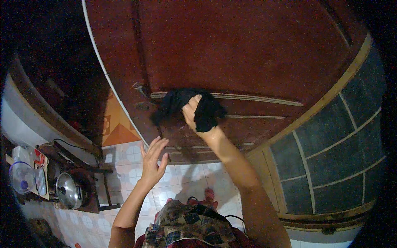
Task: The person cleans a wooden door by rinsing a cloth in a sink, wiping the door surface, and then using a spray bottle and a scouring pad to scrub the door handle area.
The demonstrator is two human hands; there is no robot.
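My right hand [192, 113] grips a bunched black cloth [206, 111] against the dark red-brown wooden door [235, 55]. The cloth covers part of the pale raised moulding [263, 99] and hangs over to the left of my wrist. Lower and to the left, my left hand [155, 159] is held up with its fingers spread and nothing in it. Its fingertips are close to the door's pale edge strip [124, 107]; contact cannot be told. A metal door handle [141, 89] juts out left of the cloth.
At left, a lidded metal pot [68, 190] and a plastic container with a purple rim [22, 178] stand on dark wooden furniture. A multi-paned window [328, 155] is at right. Patterned tiles [130, 164] cover the floor around my feet [210, 195].
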